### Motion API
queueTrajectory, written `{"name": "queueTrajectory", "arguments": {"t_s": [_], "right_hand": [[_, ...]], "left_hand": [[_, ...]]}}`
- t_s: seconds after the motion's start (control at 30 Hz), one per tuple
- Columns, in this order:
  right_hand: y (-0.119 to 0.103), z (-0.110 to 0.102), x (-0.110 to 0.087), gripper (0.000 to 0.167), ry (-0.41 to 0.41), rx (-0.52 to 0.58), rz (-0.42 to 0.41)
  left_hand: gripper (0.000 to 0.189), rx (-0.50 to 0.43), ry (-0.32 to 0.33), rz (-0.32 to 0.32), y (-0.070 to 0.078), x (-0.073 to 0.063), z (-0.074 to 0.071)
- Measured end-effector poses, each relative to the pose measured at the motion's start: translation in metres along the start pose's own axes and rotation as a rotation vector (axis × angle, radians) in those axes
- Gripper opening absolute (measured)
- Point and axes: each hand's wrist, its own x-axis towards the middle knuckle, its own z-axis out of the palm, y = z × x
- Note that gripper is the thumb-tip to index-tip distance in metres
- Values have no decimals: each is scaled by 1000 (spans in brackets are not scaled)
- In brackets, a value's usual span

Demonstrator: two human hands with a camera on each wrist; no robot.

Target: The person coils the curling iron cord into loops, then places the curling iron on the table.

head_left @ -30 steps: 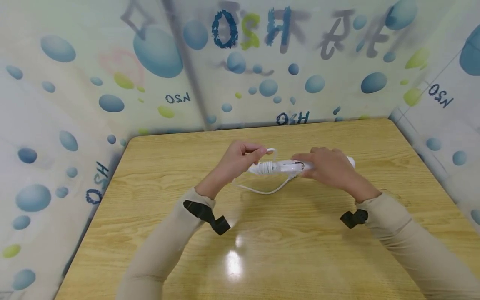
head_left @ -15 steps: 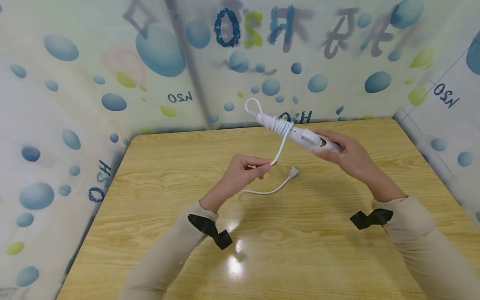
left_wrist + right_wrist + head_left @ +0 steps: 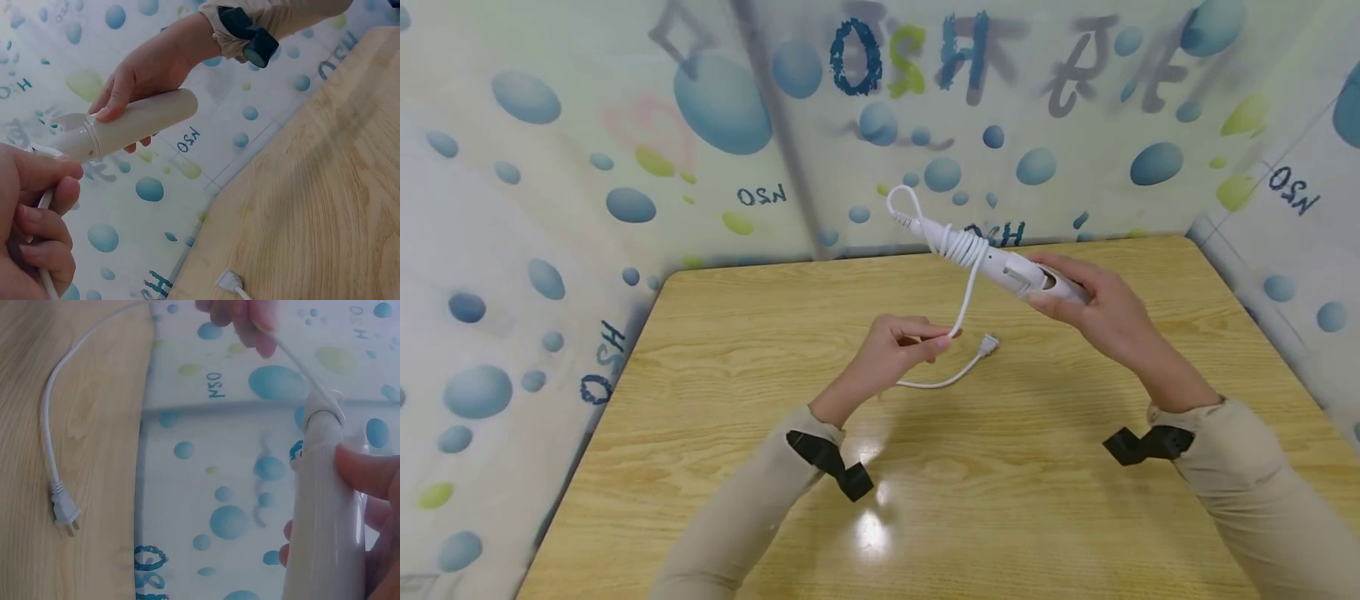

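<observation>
A white, smooth plastic wand-shaped appliance [image 3: 998, 265] is held tilted in the air over the far half of the table [image 3: 1000, 500], its cord end raised toward the far edge; the right hand [image 3: 1101, 312] grips the body below the clip, and the left hand [image 3: 898, 346] pinches the thin white cord [image 3: 964, 304] between thumb and fingers, just below the tight coils [image 3: 962, 247] round the handle; the cord's small white two-pin plug [image 3: 989, 344] lies on the table, nearer the far edge than the middle of the near side. To manage the cord well, the left hand would do best to keep a light, even pull and pass it round close to the handle, so that no turn crosses another; the right hand should hold the body steady, and the small loop at the cord end should stay loose, since a sharp bend there could strain the joint. The table is pale yellow wood grain with rounded far corners, a lamp's glare shining on its surface; beyond the far edge stands a pale wall [image 3: 812, 167] printed with blue and yellow-green bubbles and lettering.
</observation>
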Motion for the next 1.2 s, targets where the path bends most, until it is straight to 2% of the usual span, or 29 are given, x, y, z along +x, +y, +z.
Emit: {"name": "queueTrajectory", "arguments": {"t_s": [0.2, 0.27, 0.4, 0.47, 0.53, 0.63, 0.8, 0.9, 0.97, 1.1, 1.2], "right_hand": [[4, -2, 1, 49, 8, 4, 15], [3, -3, 0, 49, 22, 12, 12], [5, -7, 3, 50, 71, 40, 29], [9, -11, 4, 52, 98, 79, 53], [14, -16, 6, 53, 127, 106, 83], [20, -21, 7, 55, 143, 156, 101], [20, -20, 5, 52, 148, 219, 47], [17, -19, 2, 50, 113, 255, -26], [14, -19, -1, 50, 66, 282, -81], [10, -19, -6, 50, -78, 357, -186], [11, -19, -10, 52, -198, 390, -246]], "left_hand": [[19, 41, 58, -41, -9, 2, -7], [22, 29, 47, -40, -16, 4, -12], [32, -69, -84, 16, -30, 4, -23], [35, -116, -150, 15, -35, 2, -29], [35, -134, -163, -11, -39, 0, -35], [35, -153, -148, -77, -42, -2, -40], [32, -134, -101, -200, -48, 9, -42], [32, -99, -61, -249, -54, 21, -42], [32, -67, -37, -258, -56, 28, -43], [30, -21, -23, -245, -59, 41, -47], [24, -14, -43, -214, -60, 47, -50]]}}
